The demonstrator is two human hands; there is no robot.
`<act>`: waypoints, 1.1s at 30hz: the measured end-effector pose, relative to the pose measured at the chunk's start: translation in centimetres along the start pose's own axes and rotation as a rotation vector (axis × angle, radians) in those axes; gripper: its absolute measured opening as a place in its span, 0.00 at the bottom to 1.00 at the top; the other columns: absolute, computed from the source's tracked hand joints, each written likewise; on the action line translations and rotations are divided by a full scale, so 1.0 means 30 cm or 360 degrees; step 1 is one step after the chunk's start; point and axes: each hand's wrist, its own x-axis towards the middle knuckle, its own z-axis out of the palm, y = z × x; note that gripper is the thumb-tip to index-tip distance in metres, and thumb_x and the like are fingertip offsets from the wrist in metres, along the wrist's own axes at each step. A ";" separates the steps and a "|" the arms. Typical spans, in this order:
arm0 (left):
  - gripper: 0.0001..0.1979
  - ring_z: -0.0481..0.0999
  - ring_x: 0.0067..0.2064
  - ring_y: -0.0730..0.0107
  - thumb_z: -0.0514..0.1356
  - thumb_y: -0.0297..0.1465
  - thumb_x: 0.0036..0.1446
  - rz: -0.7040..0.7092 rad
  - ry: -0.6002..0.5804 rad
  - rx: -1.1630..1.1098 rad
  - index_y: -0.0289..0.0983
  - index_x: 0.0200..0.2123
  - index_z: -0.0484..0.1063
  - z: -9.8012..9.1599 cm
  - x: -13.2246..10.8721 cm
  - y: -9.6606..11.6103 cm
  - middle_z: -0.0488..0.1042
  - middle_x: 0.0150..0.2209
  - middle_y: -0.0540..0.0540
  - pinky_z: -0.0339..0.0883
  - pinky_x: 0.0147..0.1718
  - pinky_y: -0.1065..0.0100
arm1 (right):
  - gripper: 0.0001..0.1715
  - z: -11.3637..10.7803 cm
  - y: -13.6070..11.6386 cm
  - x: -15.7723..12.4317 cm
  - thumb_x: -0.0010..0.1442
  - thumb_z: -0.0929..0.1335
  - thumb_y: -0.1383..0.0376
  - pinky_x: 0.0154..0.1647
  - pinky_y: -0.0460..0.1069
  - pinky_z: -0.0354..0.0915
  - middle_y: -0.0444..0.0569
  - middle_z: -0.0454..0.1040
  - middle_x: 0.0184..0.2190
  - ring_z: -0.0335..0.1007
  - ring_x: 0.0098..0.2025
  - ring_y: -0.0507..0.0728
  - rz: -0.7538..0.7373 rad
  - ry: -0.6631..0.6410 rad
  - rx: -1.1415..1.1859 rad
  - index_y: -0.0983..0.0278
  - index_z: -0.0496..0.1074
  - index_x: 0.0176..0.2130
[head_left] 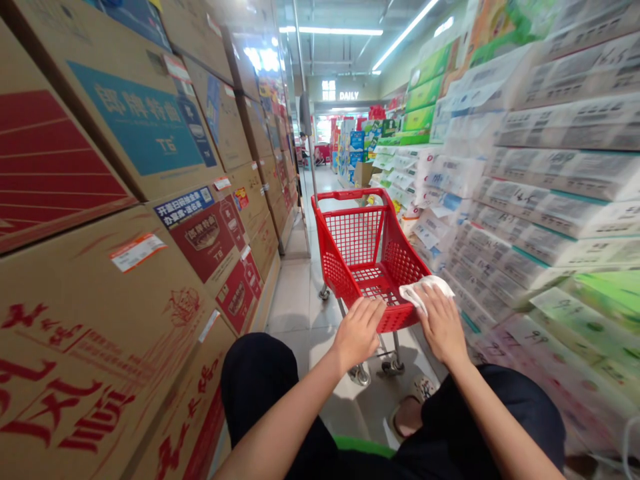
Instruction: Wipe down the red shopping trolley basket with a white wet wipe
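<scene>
A small red shopping cart (350,233) with a plastic lattice basket stands in front of my knees, its basket holding nothing that I can see. My left hand (357,331) is closed over the near left part of the basket rim, fingers bent together and the tips partly hidden. At the near right corner, my right hand (441,320) presses a crumpled white cloth (415,291) against the rim. Part of this cloth bulges out past the fingers on both sides.
Stacked cartons (165,267) wall the left side. Tall piles of wrapped paper packs (550,180) line the right. A glass panel edge (300,133) stands left of the cart. Beyond, the tiled aisle (327,179) runs toward more displays and a seated person (305,143).
</scene>
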 end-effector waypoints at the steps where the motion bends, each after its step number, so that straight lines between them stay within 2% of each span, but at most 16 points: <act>1: 0.37 0.56 0.71 0.54 0.56 0.31 0.60 0.0006 -0.0012 0.0005 0.31 0.71 0.51 0.002 0.003 0.010 0.56 0.71 0.40 0.41 0.73 0.52 | 0.33 0.002 -0.011 -0.003 0.72 0.58 0.56 0.72 0.67 0.46 0.51 0.57 0.71 0.43 0.75 0.64 0.0020 0.0018 0.0026 0.57 0.54 0.72; 4: 0.37 0.55 0.72 0.54 0.56 0.32 0.61 0.0005 -0.0041 0.0019 0.31 0.71 0.50 0.007 0.012 0.038 0.53 0.73 0.40 0.40 0.73 0.52 | 0.33 0.003 -0.066 -0.015 0.70 0.62 0.56 0.72 0.67 0.48 0.50 0.61 0.69 0.45 0.74 0.65 0.0004 0.0071 0.0128 0.57 0.58 0.70; 7: 0.40 0.54 0.72 0.54 0.57 0.31 0.60 0.0006 -0.0050 -0.0016 0.33 0.73 0.47 0.007 0.017 0.058 0.49 0.74 0.41 0.40 0.73 0.51 | 0.31 -0.011 -0.115 -0.034 0.70 0.60 0.63 0.72 0.64 0.50 0.46 0.66 0.67 0.52 0.72 0.63 -0.0096 0.0045 0.0242 0.53 0.60 0.70; 10: 0.42 0.52 0.73 0.58 0.55 0.29 0.60 0.0058 -0.0033 -0.0080 0.33 0.74 0.40 -0.013 0.024 0.044 0.45 0.75 0.41 0.44 0.72 0.53 | 0.29 -0.040 -0.117 -0.044 0.70 0.59 0.64 0.69 0.59 0.56 0.45 0.69 0.64 0.60 0.68 0.61 -0.0076 0.0034 0.0411 0.54 0.64 0.67; 11: 0.42 0.51 0.73 0.60 0.53 0.29 0.62 0.0094 -0.0023 -0.0097 0.33 0.74 0.38 -0.025 0.028 0.027 0.45 0.75 0.42 0.45 0.72 0.55 | 0.27 -0.052 -0.105 -0.043 0.70 0.60 0.62 0.67 0.58 0.59 0.47 0.72 0.62 0.64 0.66 0.61 0.0025 0.0063 0.0466 0.55 0.66 0.66; 13: 0.39 0.49 0.74 0.63 0.51 0.31 0.66 0.0165 -0.0006 -0.0103 0.34 0.74 0.37 -0.054 0.045 -0.024 0.45 0.75 0.42 0.45 0.72 0.56 | 0.26 -0.077 -0.066 -0.028 0.71 0.60 0.57 0.59 0.58 0.66 0.52 0.76 0.57 0.72 0.58 0.64 0.0385 0.0194 0.0528 0.59 0.68 0.64; 15: 0.38 0.45 0.75 0.59 0.52 0.40 0.69 0.0173 -0.0003 -0.0060 0.36 0.74 0.40 -0.079 0.071 -0.090 0.46 0.75 0.42 0.41 0.73 0.52 | 0.29 -0.097 -0.019 -0.002 0.71 0.59 0.53 0.54 0.60 0.69 0.56 0.78 0.53 0.75 0.53 0.67 0.0756 0.0396 0.0521 0.62 0.69 0.63; 16: 0.39 0.44 0.75 0.55 0.53 0.46 0.68 0.0160 -0.0014 -0.0029 0.37 0.74 0.42 -0.086 0.086 -0.122 0.47 0.74 0.41 0.38 0.73 0.48 | 0.30 -0.103 0.001 0.011 0.71 0.58 0.53 0.55 0.61 0.69 0.58 0.78 0.54 0.75 0.54 0.68 0.0842 0.0493 0.0517 0.63 0.67 0.64; 18: 0.44 0.44 0.75 0.50 0.56 0.55 0.63 0.0167 -0.0067 0.0011 0.39 0.73 0.48 -0.088 0.116 -0.175 0.50 0.73 0.40 0.33 0.72 0.43 | 0.30 -0.098 0.026 0.030 0.71 0.57 0.56 0.63 0.64 0.63 0.58 0.71 0.62 0.67 0.63 0.68 0.0734 0.0579 0.0531 0.63 0.63 0.67; 21: 0.44 0.56 0.71 0.51 0.56 0.61 0.59 0.0195 -0.0133 0.0002 0.41 0.69 0.59 -0.065 0.148 -0.208 0.63 0.67 0.40 0.35 0.72 0.45 | 0.30 -0.053 0.006 0.017 0.71 0.56 0.62 0.71 0.68 0.49 0.51 0.55 0.72 0.44 0.74 0.66 0.0340 0.0393 0.0565 0.57 0.59 0.70; 22: 0.43 0.60 0.68 0.53 0.56 0.62 0.58 0.0185 -0.0129 -0.0005 0.41 0.68 0.61 -0.056 0.153 -0.207 0.67 0.64 0.40 0.36 0.72 0.46 | 0.31 -0.032 -0.019 0.002 0.71 0.56 0.63 0.72 0.69 0.46 0.50 0.52 0.73 0.39 0.75 0.66 0.0289 0.0320 0.0583 0.56 0.58 0.70; 24: 0.43 0.67 0.63 0.54 0.55 0.62 0.58 0.0151 -0.0103 -0.0004 0.41 0.67 0.62 -0.040 0.159 -0.193 0.72 0.57 0.41 0.39 0.72 0.48 | 0.31 0.007 -0.092 -0.036 0.71 0.55 0.64 0.72 0.72 0.45 0.49 0.47 0.75 0.32 0.76 0.66 0.0337 0.0261 0.0641 0.55 0.56 0.71; 27: 0.44 0.69 0.59 0.54 0.55 0.62 0.59 0.0123 -0.0086 0.0042 0.40 0.68 0.60 -0.028 0.166 -0.160 0.73 0.52 0.41 0.41 0.71 0.48 | 0.32 0.042 -0.241 -0.094 0.72 0.53 0.63 0.71 0.74 0.44 0.48 0.44 0.75 0.28 0.77 0.66 0.0440 0.0277 0.0757 0.54 0.51 0.73; 30: 0.40 0.68 0.59 0.53 0.57 0.54 0.63 0.0081 -0.0097 0.0104 0.39 0.71 0.54 -0.020 0.179 -0.123 0.72 0.53 0.41 0.41 0.71 0.49 | 0.33 0.049 -0.380 -0.137 0.73 0.53 0.62 0.71 0.73 0.43 0.47 0.43 0.76 0.28 0.77 0.66 0.0440 0.0238 0.0905 0.53 0.48 0.74; 33: 0.37 0.68 0.60 0.53 0.55 0.44 0.67 0.0014 -0.0082 0.0121 0.36 0.72 0.49 -0.007 0.190 -0.088 0.72 0.55 0.39 0.39 0.71 0.51 | 0.34 0.044 -0.439 -0.159 0.73 0.54 0.61 0.72 0.73 0.43 0.47 0.43 0.76 0.30 0.76 0.66 0.0432 0.0223 0.1019 0.52 0.46 0.74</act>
